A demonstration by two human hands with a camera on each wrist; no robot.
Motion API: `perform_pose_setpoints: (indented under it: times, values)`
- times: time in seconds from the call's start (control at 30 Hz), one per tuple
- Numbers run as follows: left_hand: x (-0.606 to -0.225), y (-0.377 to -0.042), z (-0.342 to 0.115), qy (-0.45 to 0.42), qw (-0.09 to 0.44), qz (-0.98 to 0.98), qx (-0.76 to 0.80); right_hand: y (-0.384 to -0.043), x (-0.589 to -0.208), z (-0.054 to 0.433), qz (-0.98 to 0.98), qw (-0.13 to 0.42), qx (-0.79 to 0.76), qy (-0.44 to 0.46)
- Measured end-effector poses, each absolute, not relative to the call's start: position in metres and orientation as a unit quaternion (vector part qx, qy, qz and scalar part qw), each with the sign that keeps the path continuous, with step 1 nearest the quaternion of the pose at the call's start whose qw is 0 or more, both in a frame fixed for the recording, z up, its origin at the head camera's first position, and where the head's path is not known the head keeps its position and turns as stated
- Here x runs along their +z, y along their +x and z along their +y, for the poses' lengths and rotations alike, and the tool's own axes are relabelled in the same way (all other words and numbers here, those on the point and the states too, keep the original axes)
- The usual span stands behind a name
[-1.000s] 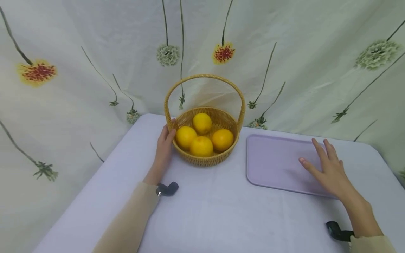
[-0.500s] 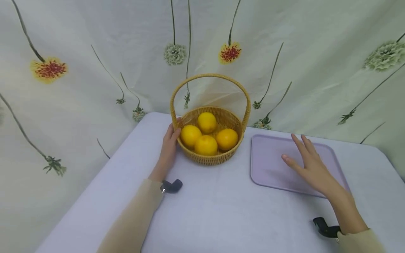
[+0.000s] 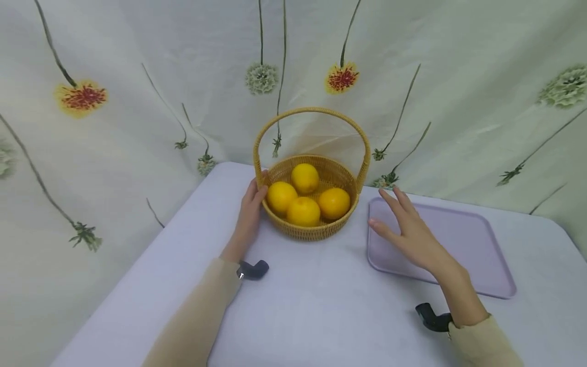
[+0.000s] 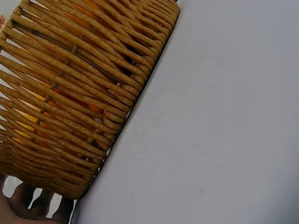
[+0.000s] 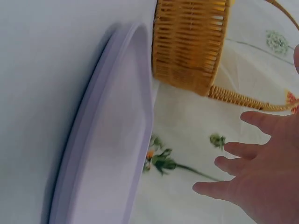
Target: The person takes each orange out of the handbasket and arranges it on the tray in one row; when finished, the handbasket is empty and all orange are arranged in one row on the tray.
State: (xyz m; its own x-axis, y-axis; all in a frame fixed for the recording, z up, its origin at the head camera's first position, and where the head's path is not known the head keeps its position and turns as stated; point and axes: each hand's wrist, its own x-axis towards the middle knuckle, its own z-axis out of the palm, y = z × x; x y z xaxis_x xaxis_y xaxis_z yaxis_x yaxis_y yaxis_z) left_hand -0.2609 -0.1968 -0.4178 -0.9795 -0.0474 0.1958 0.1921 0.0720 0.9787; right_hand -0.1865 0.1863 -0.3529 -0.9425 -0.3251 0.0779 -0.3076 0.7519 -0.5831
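Wicker basket [image 3: 308, 234], round fruit [image 3: 304, 211], left grip [image 3: 250, 210] clasping basket, right grip [image 3: 415, 238] spread wide, empty

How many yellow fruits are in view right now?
4, all inside the wicker basket: a back fruit, a left fruit, a front fruit and a right fruit. Any lying underneath would be hidden.

From the head, we look forward and down over the left hand [image 3: 250, 214] and right hand [image 3: 412, 237]. At the left wrist, we face the adjoining basket [image 4: 79, 88] closely; head and right wrist views share basket and tray [image 5: 110, 130].
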Motion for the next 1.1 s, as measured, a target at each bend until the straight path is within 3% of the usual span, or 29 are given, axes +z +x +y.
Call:
perform_pose_setpoints:
  times: [0.2, 0.5, 0.67, 1.1]
  values:
    - [-0.428, -0.269, -0.198, -0.054, 0.104, -0.732, -0.672, -0.191, -0.350, 0.165, 0.932, 0.030, -0.306, -0.190]
    - [-0.411, -0.255, -0.196, -0.052, 0.095, -0.723, -0.683, -0.197, -0.348, 0.130, 0.920, 0.046, -0.323, -0.218]
    - [-0.426, -0.263, -0.198, -0.049, 0.098, -0.724, -0.680, -0.202, -0.347, 0.110, 0.917, 0.046, -0.326, -0.227]
    - [-0.436, -0.270, -0.201, -0.058, 0.120, -0.734, -0.666, -0.217, -0.347, 0.067, 0.895, 0.008, -0.352, -0.273]
